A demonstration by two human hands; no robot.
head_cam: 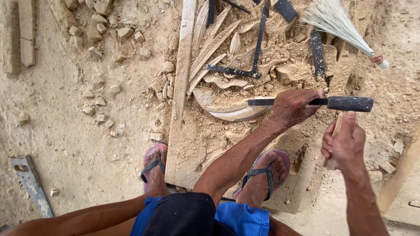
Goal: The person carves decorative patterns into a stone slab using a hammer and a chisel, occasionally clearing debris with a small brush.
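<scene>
Gripping a flat chisel [262,102] in the left hand [294,106] against the curved wooden piece [232,111], the right hand [345,140] clenches a hammer [350,104] — chips lie everywhere, yet the piece looks only roughly shaped.

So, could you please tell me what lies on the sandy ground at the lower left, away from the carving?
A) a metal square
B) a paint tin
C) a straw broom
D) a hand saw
D: a hand saw with a pale, dusty handle and blade lies alone on the sand at the lower left, while the straw broom and the dark metal square rest up by the carved wood.
</scene>
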